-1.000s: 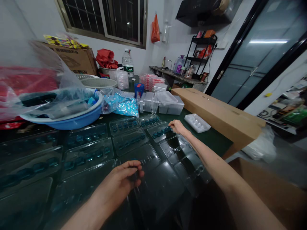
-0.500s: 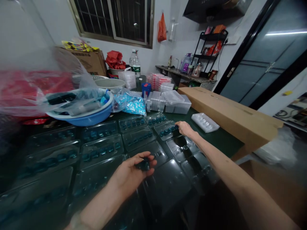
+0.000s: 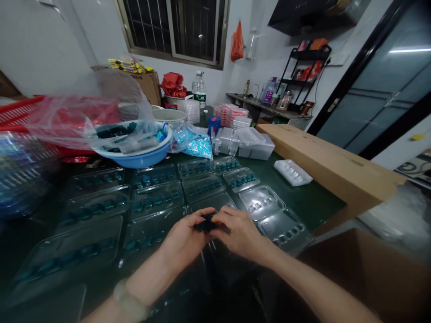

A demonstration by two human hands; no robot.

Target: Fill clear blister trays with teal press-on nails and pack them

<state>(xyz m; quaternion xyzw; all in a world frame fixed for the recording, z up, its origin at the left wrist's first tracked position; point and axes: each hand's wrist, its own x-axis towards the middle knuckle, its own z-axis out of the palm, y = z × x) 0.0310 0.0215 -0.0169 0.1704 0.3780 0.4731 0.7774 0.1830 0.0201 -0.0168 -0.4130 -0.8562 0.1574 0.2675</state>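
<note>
My left hand (image 3: 183, 237) is cupped, palm up, around small dark teal pieces (image 3: 206, 223). The fingers of my right hand (image 3: 242, 233) meet it and pinch at the same pieces, whose exact shape is hidden by the fingers. Beneath and around both hands lie transparent plastic trays in rows. A tray (image 3: 242, 172) beyond my right hand carries a row of teal pieces in its wells, as does another tray (image 3: 158, 193) to the left. Two trays on the right, the nearer tray (image 3: 281, 220) and the farther tray (image 3: 272, 193), show no teal in their wells.
A blue basin (image 3: 141, 157) with plastic film over it stands at the back left, beside a bag of blue packets (image 3: 197, 146). Transparent boxes (image 3: 257, 146) and a white stack of trays (image 3: 292, 172) sit farther right. A long cardboard box (image 3: 330, 157) borders the table's right side.
My right hand has drawn back from the far right tray to meet my left hand at the dark pieces. The view has turned left, bringing a red basket into sight.
</note>
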